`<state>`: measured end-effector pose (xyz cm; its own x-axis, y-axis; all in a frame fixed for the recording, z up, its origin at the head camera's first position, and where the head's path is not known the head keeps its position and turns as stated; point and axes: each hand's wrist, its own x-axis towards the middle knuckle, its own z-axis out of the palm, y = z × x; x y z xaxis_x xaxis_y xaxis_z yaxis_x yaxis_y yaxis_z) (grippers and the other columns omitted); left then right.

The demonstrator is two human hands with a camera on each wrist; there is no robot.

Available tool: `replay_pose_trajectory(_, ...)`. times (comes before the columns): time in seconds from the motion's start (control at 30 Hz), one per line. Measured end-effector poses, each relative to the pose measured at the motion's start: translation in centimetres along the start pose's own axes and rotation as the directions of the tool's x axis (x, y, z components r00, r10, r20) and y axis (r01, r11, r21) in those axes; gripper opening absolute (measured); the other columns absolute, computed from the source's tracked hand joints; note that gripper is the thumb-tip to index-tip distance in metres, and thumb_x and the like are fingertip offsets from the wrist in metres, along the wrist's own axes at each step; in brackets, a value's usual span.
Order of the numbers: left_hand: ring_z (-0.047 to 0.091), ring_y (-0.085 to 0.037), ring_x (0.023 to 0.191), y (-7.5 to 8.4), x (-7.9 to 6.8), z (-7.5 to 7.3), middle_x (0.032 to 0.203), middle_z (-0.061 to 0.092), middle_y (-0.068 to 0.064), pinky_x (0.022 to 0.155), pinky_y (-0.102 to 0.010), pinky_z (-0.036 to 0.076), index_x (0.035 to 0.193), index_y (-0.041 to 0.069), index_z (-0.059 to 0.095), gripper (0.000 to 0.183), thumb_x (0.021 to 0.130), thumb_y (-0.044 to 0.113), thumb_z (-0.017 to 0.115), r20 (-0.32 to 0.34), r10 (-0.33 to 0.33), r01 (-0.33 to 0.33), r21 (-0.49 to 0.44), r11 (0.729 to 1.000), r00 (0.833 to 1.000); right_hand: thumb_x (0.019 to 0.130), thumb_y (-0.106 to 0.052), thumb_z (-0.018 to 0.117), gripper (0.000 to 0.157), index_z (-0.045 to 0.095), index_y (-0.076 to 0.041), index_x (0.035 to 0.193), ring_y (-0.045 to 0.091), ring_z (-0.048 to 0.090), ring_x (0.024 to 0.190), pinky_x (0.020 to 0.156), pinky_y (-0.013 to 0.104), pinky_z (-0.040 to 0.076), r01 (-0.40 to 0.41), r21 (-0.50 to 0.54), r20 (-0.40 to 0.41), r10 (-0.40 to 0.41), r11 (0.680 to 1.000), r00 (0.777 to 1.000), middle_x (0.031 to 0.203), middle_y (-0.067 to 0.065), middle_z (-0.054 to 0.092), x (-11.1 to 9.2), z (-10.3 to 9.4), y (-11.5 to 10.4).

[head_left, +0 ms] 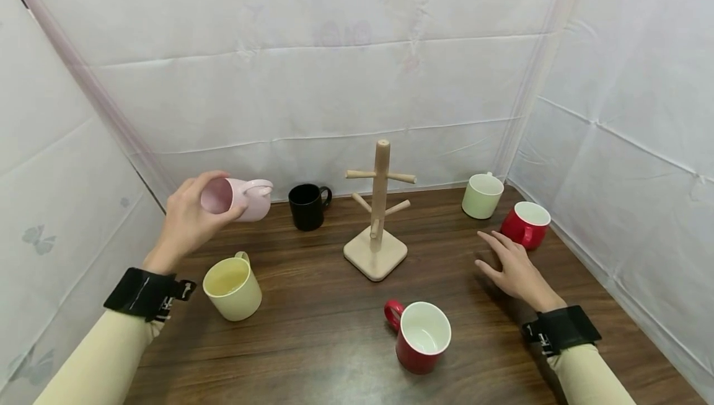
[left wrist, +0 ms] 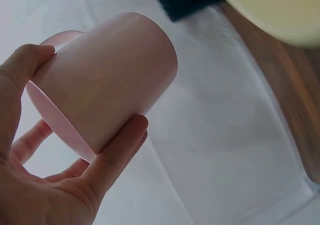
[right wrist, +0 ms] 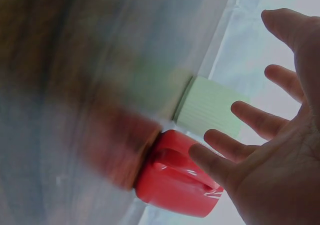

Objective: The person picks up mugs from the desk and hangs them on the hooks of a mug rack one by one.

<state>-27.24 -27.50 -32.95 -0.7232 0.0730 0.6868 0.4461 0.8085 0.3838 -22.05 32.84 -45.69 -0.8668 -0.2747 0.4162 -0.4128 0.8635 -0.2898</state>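
My left hand (head_left: 192, 216) grips a pink mug (head_left: 253, 200) near its rim, held in the air on its side with the mouth facing the palm. In the left wrist view, thumb and fingers lie on opposite sides of the pink mug (left wrist: 112, 75); its handle is partly hidden behind the thumb. Over the table at the right, my right hand (head_left: 515, 268) is spread with nothing in it. Closest to it is a red mug (head_left: 521, 225), white inside. The right wrist view shows that red mug (right wrist: 177, 177) beside the fingers, with a light green mug (right wrist: 207, 107) beyond.
A wooden mug tree (head_left: 379, 206) with bare pegs stands mid-table. Around it are a black mug (head_left: 307, 209), a yellow mug (head_left: 237, 296), a second red mug (head_left: 418, 355) and the light green mug (head_left: 481, 197). White sheeting (head_left: 334, 82) walls the back and sides.
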Motion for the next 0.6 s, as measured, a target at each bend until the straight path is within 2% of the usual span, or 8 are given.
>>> replay_pose_trajectory(0.1, 0.055, -0.026, 0.080, 2.1, -0.1, -0.2, 0.103, 0.061, -0.006, 0.063, -0.044, 0.036, 0.116, 0.024, 0.060, 0.057, 0.065, 0.041, 0.080, -0.038, 0.008, -0.010, -0.050, 0.999, 0.999, 0.083, -0.031, 0.068, 0.062, 0.043, -0.013, 0.137, 0.045, 0.037, 0.118, 0.092, 0.065, 0.032, 0.001, 0.010, -0.006, -0.001, 1.000, 1.000, 0.134, 0.025, 0.041, 0.1, -0.2, -0.3)
replay_pose_trajectory(0.23, 0.061, -0.020, 0.070, 4.5, -0.7, -0.1, 0.110, 0.061, 0.002, 0.062, -0.033, 0.045, 0.117, 0.027, 0.060, 0.057, 0.065, 0.038, 0.081, -0.055, 0.020, -0.028, -0.138, 0.990, 0.998, 0.083, -0.030, 0.068, 0.062, 0.043, -0.013, 0.137, 0.046, 0.038, 0.117, 0.091, 0.066, 0.033, 0.008, 0.021, -0.015, -0.008, 1.000, 1.000, 0.134, 0.025, 0.040, 0.5, -0.3, -0.7)
replay_pose_trajectory(0.43, 0.063, -0.017, 0.073, 7.6, -1.5, 0.2, 0.113, 0.059, 0.006, 0.060, -0.023, 0.050, 0.119, 0.031, 0.058, 0.057, 0.067, 0.034, 0.081, -0.008, 0.024, -0.025, -0.260, 0.965, 1.000, 0.082, -0.030, 0.070, 0.065, 0.042, -0.016, 0.138, 0.045, 0.038, 0.117, 0.091, 0.064, 0.034, 0.027, 0.032, -0.052, -0.025, 0.999, 0.998, 0.136, 0.024, 0.040, 1.1, -0.7, -1.7)
replay_pose_trajectory(0.6, 0.064, -0.019, 0.076, 10.9, -2.4, 0.1, 0.111, 0.059, -0.003, 0.054, -0.027, 0.053, 0.122, 0.024, 0.057, 0.055, 0.071, 0.026, 0.079, 0.054, 0.030, -0.008, -0.368, 0.930, 0.998, 0.080, -0.028, 0.072, 0.068, 0.042, -0.019, 0.139, 0.043, 0.038, 0.117, 0.090, 0.064, 0.035, 0.043, 0.042, -0.080, -0.039, 0.998, 0.996, 0.137, 0.021, 0.039, 1.8, -1.3, -2.7)
